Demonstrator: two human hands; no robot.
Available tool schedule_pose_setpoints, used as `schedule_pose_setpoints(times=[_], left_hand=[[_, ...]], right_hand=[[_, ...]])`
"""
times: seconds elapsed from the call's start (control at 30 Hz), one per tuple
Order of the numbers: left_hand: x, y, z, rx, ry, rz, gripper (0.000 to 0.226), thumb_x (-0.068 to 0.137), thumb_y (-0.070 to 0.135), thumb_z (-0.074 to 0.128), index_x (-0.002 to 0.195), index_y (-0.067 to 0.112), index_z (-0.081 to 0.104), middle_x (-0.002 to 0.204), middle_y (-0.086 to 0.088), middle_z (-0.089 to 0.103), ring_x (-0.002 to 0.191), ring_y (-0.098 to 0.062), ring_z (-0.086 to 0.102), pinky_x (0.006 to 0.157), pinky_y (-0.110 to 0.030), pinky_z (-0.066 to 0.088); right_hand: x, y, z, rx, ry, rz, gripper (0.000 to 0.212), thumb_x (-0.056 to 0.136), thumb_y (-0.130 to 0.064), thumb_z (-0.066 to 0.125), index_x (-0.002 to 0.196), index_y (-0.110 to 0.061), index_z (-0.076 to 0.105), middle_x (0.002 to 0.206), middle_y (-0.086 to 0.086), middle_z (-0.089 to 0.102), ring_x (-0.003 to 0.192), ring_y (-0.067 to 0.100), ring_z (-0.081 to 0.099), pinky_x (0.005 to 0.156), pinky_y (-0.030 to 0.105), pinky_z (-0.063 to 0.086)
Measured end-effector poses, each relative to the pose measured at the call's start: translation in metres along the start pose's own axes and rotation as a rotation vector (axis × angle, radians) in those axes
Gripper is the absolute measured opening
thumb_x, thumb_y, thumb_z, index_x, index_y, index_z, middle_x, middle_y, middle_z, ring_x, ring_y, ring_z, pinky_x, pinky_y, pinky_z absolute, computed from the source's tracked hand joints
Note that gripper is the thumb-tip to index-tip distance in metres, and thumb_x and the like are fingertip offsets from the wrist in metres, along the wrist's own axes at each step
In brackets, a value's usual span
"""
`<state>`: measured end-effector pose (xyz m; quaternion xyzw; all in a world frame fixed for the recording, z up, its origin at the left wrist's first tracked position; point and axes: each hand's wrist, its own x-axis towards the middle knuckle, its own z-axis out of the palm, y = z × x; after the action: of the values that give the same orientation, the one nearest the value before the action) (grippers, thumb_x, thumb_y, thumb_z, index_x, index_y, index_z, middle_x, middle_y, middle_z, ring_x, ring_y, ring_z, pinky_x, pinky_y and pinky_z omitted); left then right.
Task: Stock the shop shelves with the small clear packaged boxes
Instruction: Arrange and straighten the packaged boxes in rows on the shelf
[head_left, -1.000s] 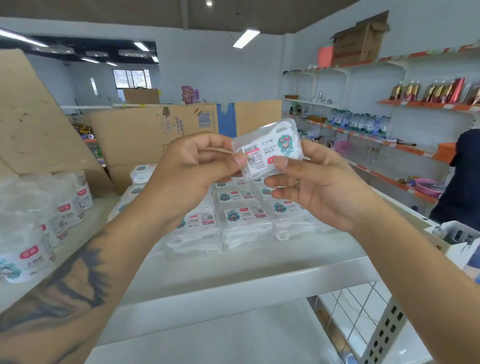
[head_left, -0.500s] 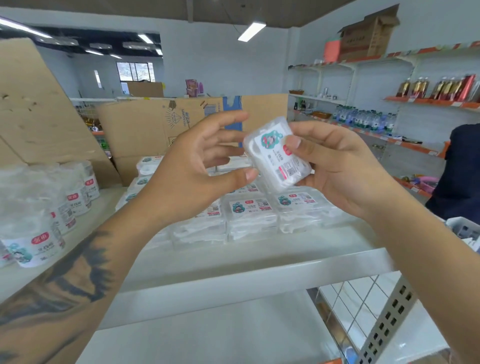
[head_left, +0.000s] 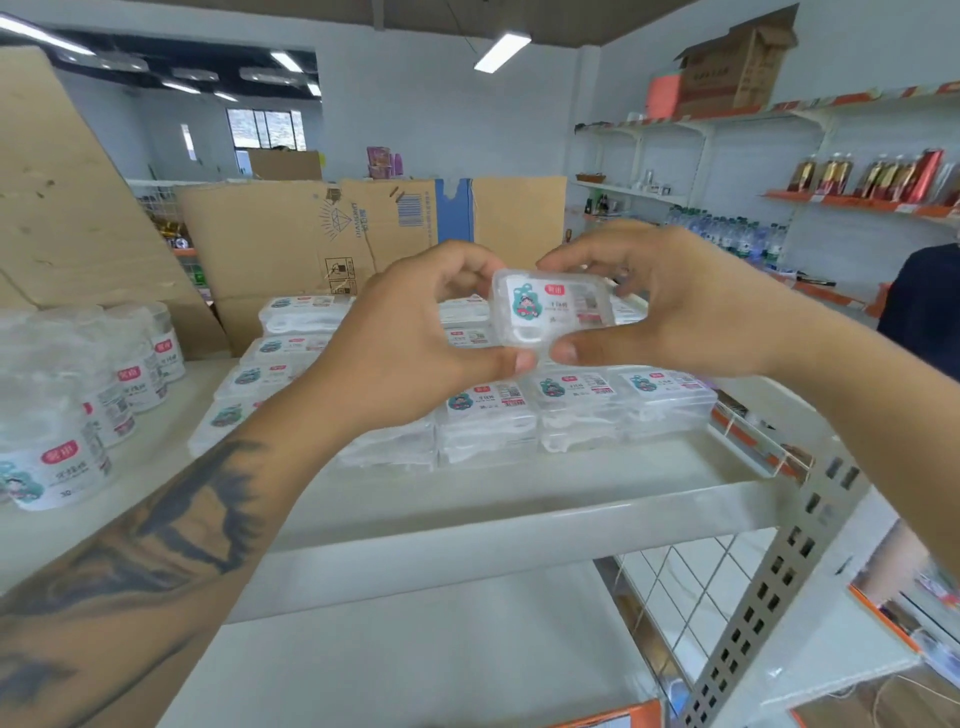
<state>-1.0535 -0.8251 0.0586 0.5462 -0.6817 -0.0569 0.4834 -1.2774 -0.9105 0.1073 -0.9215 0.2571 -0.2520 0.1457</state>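
A small clear box with a white label and a teal cartoon figure is held level above the white top shelf. My left hand pinches its left end and my right hand pinches its right end, thumbs below and fingers on top. Beneath the hands, several more of the same clear boxes lie stacked in rows on the shelf; my hands hide the middle of the stack.
Round clear tubs with the same brand label stand at the shelf's left. Flattened cardboard leans behind the boxes. A perforated upright and wire panel flank the shelf's right. Wall shelves with bottles and a person in dark clothing are at right.
The box has turned from tilted on edge to level with its label facing me. Both hands have moved lower, closer to the stacked boxes, and now each pinches one end.
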Motion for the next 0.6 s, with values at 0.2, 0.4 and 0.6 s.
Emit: schedule_pose_setpoints(times=[0.2, 0.4, 0.6], left_hand=[[0.007, -0.002, 0.005, 0.098, -0.083, -0.158, 0.069, 0.069, 0.053, 0.090, 0.128, 0.040, 0.057, 0.132, 0.018, 0.063, 0.128, 0.000, 0.055, 0.113, -0.035, 0.042], [-0.022, -0.010, -0.023, 0.537, -0.171, -0.212, 0.079, 0.079, 0.072, 0.068, 0.148, 0.047, 0.038, 0.152, 0.019, 0.047, 0.137, -0.014, 0.047, 0.110, -0.037, 0.040], [-0.044, -0.023, -0.044, 0.528, -0.175, -0.228, 0.077, 0.080, 0.070, 0.067, 0.147, 0.047, 0.039, 0.154, 0.022, 0.045, 0.140, -0.009, 0.043, 0.109, -0.032, 0.039]], right_hand=[[0.029, 0.011, -0.010, -0.297, -0.124, 0.042, 0.066, 0.078, -0.042, 0.084, 0.138, -0.034, 0.057, 0.128, -0.016, 0.061, 0.115, 0.010, 0.058, 0.098, 0.026, 0.042], [0.078, 0.057, 0.011, -0.391, -0.187, 0.150, 0.059, 0.084, -0.038, 0.082, 0.136, -0.031, 0.055, 0.138, -0.004, 0.059, 0.126, 0.022, 0.056, 0.108, 0.039, 0.043], [0.090, 0.083, 0.029, -0.359, -0.164, 0.187, 0.046, 0.086, -0.038, 0.079, 0.128, -0.032, 0.060, 0.136, -0.006, 0.061, 0.126, 0.021, 0.055, 0.110, 0.042, 0.043]])
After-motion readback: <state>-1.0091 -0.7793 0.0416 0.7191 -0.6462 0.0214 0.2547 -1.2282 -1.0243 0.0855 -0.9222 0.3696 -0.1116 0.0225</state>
